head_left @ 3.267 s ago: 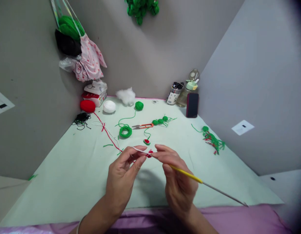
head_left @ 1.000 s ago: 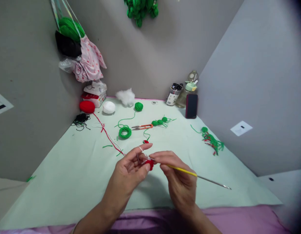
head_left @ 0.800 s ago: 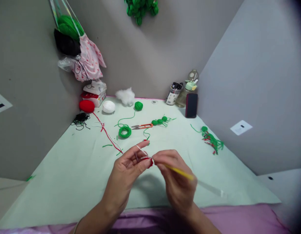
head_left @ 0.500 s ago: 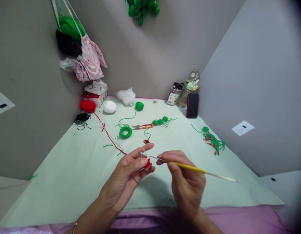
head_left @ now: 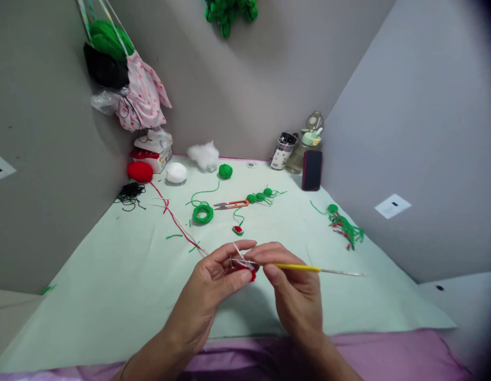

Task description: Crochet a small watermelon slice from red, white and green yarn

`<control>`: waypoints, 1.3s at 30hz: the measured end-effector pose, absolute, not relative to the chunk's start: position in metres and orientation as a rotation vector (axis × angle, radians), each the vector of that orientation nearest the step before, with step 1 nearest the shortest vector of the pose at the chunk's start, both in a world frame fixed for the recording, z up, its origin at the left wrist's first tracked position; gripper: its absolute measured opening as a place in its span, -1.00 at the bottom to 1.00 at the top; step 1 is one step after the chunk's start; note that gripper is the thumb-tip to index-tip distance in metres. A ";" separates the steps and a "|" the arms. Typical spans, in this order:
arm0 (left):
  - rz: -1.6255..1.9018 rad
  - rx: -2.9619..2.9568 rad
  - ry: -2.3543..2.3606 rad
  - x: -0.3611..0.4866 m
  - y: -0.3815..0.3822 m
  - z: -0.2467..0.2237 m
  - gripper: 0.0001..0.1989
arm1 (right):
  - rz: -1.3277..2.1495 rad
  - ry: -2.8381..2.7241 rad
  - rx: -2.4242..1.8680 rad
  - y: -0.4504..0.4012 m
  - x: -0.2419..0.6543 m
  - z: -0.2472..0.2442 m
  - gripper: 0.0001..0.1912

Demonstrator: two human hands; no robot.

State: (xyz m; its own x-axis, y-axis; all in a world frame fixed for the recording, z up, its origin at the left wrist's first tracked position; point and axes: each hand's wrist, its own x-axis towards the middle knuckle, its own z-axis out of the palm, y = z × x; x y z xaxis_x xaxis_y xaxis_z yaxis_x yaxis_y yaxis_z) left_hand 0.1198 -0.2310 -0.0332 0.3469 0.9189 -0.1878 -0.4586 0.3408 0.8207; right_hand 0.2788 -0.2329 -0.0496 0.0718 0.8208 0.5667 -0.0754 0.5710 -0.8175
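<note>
Between thumb and fingers, my left hand (head_left: 213,283) pinches a small red crochet piece (head_left: 252,274), mostly covered by the fingers. White yarn (head_left: 238,250) runs over the left index finger down to the piece. My right hand (head_left: 295,291) is closed round the yellow handle of a crochet hook (head_left: 298,267). The hook's thin metal tip lies at the red piece, among the white strands. Its other metal end points to the right. Just beyond my fingers, a small red and green crochet piece (head_left: 238,230) lies on the table.
Thread snips (head_left: 231,205), a green yarn coil (head_left: 203,213) and green crocheted balls (head_left: 260,197) lie mid-table. Red yarn (head_left: 140,172), white yarn (head_left: 176,173) and stuffing (head_left: 204,156) sit at the back left. A phone (head_left: 312,170) leans at the back right, beside a bottle (head_left: 300,155).
My right hand has moved left, up against the left fingers. The hook has swung closer to level, and its tip now lies across the red piece. The view has shifted slightly.
</note>
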 end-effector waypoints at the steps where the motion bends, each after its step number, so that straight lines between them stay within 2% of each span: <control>1: 1.019 0.770 0.755 0.120 -0.231 -0.034 -0.62 | 0.741 -1.344 -0.727 -0.233 0.278 -0.050 -0.87; 9: 1.067 0.860 0.764 0.114 -0.226 -0.035 -0.57 | 0.868 -1.268 -0.745 -0.229 0.283 -0.055 -0.82; 17: 1.174 0.856 0.798 0.118 -0.230 -0.034 -0.67 | 0.764 -1.358 -0.705 -0.234 0.277 -0.046 -0.85; 21: 1.175 0.779 0.796 0.118 -0.231 -0.032 -0.66 | 0.752 -1.339 -0.691 -0.235 0.276 -0.049 -0.86; 28: 1.147 0.701 0.750 0.120 -0.230 -0.028 -0.62 | 1.293 -1.014 -0.573 -0.230 0.273 -0.047 -0.88; 33: 1.235 0.829 0.747 0.120 -0.230 -0.042 -0.62 | 1.639 -0.728 -0.628 -0.227 0.277 -0.039 -0.82; 39: 1.441 1.217 0.910 0.122 -0.236 -0.057 -0.64 | 1.743 -0.661 -0.639 -0.224 0.279 -0.039 -0.80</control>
State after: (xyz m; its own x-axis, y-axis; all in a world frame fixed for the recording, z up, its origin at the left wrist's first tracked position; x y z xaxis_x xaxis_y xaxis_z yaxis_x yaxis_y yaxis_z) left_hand 0.1224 -0.2360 -0.0568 0.0071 0.9747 0.2232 -0.2175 -0.2164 0.9518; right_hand 0.2795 -0.2236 -0.0391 -0.2434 0.9658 -0.0898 -0.6638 -0.2333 -0.7106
